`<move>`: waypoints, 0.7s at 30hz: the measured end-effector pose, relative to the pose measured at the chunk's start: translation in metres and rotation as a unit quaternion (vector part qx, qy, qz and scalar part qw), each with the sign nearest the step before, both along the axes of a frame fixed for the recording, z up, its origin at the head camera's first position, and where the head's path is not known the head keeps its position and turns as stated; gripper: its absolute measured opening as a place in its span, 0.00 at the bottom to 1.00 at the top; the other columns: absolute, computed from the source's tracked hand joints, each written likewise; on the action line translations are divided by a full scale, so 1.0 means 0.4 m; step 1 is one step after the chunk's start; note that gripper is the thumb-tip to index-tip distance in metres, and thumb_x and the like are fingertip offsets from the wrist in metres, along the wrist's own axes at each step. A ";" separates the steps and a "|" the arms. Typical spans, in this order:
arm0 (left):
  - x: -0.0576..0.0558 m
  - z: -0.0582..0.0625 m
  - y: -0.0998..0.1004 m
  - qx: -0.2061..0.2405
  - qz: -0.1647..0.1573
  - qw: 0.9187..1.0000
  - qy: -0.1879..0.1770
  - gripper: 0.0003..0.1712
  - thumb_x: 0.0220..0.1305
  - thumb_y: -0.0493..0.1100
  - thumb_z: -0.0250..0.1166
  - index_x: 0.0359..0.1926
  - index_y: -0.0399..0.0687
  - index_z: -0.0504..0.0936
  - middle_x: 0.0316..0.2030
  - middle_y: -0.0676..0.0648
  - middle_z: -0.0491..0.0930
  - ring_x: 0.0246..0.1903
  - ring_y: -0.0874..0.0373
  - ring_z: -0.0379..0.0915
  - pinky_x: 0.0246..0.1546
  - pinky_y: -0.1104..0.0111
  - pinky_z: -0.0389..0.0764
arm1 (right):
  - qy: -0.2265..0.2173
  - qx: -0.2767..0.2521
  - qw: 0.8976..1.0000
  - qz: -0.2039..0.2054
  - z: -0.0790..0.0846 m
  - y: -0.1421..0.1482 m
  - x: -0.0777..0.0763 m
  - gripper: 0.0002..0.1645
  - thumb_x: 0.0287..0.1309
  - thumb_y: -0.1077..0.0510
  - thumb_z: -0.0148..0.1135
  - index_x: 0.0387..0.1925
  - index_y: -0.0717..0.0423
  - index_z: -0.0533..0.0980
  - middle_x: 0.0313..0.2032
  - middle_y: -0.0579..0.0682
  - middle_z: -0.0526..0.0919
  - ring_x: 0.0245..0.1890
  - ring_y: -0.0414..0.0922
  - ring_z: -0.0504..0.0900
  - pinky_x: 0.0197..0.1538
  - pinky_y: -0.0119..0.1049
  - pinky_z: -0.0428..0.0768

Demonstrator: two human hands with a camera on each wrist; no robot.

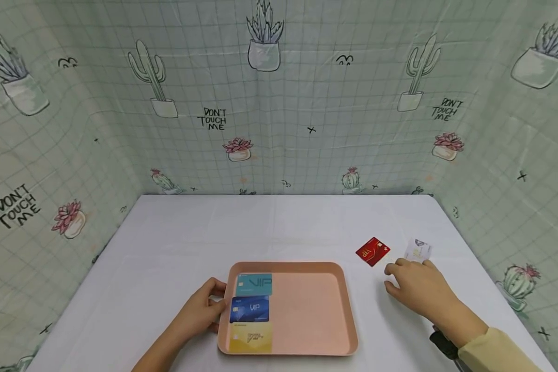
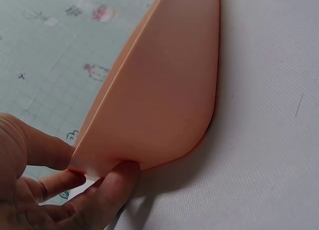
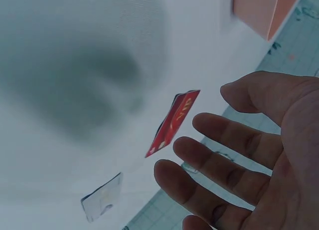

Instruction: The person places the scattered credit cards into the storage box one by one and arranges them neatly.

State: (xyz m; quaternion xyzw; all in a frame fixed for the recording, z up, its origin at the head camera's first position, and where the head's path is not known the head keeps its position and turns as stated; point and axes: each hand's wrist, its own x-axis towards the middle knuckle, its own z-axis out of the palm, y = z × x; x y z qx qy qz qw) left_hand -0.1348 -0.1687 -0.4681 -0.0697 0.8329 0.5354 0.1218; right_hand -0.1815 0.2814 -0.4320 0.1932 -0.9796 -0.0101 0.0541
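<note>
My left hand (image 1: pixel 201 309) holds the left side of a shallow pink tray (image 1: pixel 309 310), its fingertips at the rim and wall. The left wrist view shows the tray's outer wall (image 2: pixel 154 95) close up beside that hand (image 2: pixel 65 185). Inside the tray, along its left side, lie a teal VIP card (image 1: pixel 253 284), a blue VIP card (image 1: pixel 250 309) and a yellow card (image 1: pixel 251 338) in a column. Past the tray's right side, my right hand (image 1: pixel 420 287) hovers with loosely bent, spread fingers, holding nothing. Just beyond its fingertips lies a white card (image 1: pixel 418 250), with a red VIP card (image 1: pixel 373 251) to its left.
A white cloth (image 1: pixel 190 227) covers the table. Pale green grid fabric (image 1: pixel 288 103) printed with cacti stands behind the table and along both sides. A dark strap-like device (image 1: pixel 443 342) sits at my right wrist, near a yellow sleeve (image 1: pixel 495 351).
</note>
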 end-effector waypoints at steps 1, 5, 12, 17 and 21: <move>0.001 0.000 -0.001 0.000 0.000 1.000 0.000 0.16 0.68 0.31 0.61 0.56 0.38 0.75 0.51 0.39 0.78 0.30 0.54 0.77 0.20 0.58 0.87 | 0.000 0.000 1.000 -0.002 -0.003 0.004 0.003 0.09 0.54 0.54 0.73 0.37 0.51 0.85 0.32 0.45 0.85 0.31 0.45 0.84 0.30 0.44 0.74; 0.005 0.000 -0.006 0.003 -0.003 1.000 -0.001 0.16 0.68 0.30 0.60 0.56 0.37 0.74 0.51 0.38 0.78 0.30 0.54 0.77 0.20 0.58 0.87 | -0.001 0.003 1.000 -0.009 -0.015 0.023 0.012 0.09 0.53 0.54 0.73 0.36 0.51 0.85 0.31 0.45 0.85 0.29 0.44 0.83 0.31 0.48 0.76; 0.001 -0.006 -0.006 0.009 -0.008 1.000 -0.001 0.17 0.68 0.30 0.61 0.56 0.37 0.74 0.51 0.38 0.78 0.29 0.53 0.76 0.19 0.58 0.87 | -0.056 0.029 0.997 -0.044 -0.016 0.073 0.033 0.14 0.54 0.51 0.75 0.39 0.53 0.85 0.33 0.47 0.86 0.30 0.46 0.84 0.34 0.52 0.77; -0.003 -0.010 -0.005 0.008 -0.009 1.000 0.000 0.17 0.67 0.30 0.61 0.56 0.37 0.74 0.51 0.39 0.77 0.29 0.53 0.75 0.19 0.59 0.86 | -0.102 0.052 0.991 -0.072 -0.011 0.113 0.047 0.15 0.55 0.50 0.74 0.39 0.55 0.84 0.33 0.48 0.86 0.32 0.48 0.84 0.36 0.55 0.77; -0.004 -0.010 -0.006 0.009 -0.009 1.000 0.000 0.16 0.67 0.30 0.60 0.55 0.38 0.74 0.50 0.39 0.77 0.29 0.53 0.76 0.19 0.58 0.87 | -0.152 0.063 0.982 -0.090 -0.010 0.138 0.063 0.14 0.55 0.46 0.73 0.30 0.49 0.79 0.27 0.43 0.82 0.28 0.43 0.78 0.35 0.52 0.74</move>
